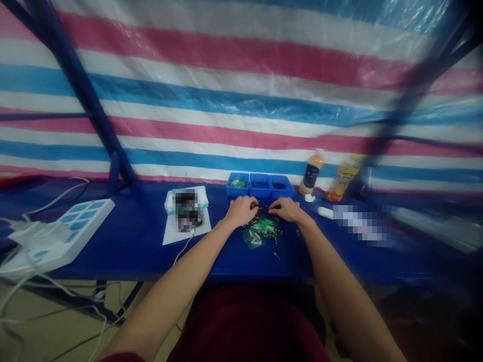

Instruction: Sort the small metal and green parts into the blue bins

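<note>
My left hand (240, 210) and my right hand (287, 208) rest close together on the blue table (143, 241), knuckles up and fingers curled. Their fingertips pinch at something tiny between them that I cannot make out. Just below the hands lies a scatter of small metal parts and a green piece (264, 229), with small clear bags beside it. A stray metal part (276, 255) lies nearer the table's front edge.
Three blue bins (260, 185) stand in a row behind the hands. Two bottles (312, 173) (343, 178) stand to the right of them. A white power strip (56, 234) with cables sits at the left. A striped tarp (241, 90) hangs behind.
</note>
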`<state>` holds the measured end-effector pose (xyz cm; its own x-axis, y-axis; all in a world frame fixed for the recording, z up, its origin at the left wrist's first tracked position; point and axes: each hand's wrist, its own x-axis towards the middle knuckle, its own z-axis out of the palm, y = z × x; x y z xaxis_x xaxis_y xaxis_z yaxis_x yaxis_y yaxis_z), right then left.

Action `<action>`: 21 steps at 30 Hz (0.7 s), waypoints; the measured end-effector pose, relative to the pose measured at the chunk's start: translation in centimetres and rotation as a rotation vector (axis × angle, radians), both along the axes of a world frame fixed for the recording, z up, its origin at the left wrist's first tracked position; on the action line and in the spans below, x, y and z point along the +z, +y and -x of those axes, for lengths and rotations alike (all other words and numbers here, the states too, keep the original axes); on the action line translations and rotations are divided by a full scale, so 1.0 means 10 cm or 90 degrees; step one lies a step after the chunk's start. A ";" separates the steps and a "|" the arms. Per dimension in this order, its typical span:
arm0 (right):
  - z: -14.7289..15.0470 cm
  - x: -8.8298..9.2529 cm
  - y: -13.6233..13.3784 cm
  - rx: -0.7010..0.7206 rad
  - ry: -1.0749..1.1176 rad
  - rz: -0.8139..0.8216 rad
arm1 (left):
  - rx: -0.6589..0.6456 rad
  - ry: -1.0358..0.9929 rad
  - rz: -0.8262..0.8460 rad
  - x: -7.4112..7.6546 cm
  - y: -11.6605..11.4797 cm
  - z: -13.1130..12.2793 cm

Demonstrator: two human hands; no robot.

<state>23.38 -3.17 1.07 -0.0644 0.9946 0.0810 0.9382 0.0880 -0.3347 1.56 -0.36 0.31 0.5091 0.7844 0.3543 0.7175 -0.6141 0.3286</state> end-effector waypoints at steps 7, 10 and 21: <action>0.02 -0.03 0.04 0.004 0.021 -0.008 | -0.007 0.000 0.003 0.00 0.01 0.00; 0.02 -0.01 0.02 0.029 0.027 -0.014 | -0.005 0.001 0.003 0.01 0.00 0.00; 0.01 -0.01 0.02 0.055 0.001 -0.028 | -0.001 0.013 0.004 0.02 -0.02 0.00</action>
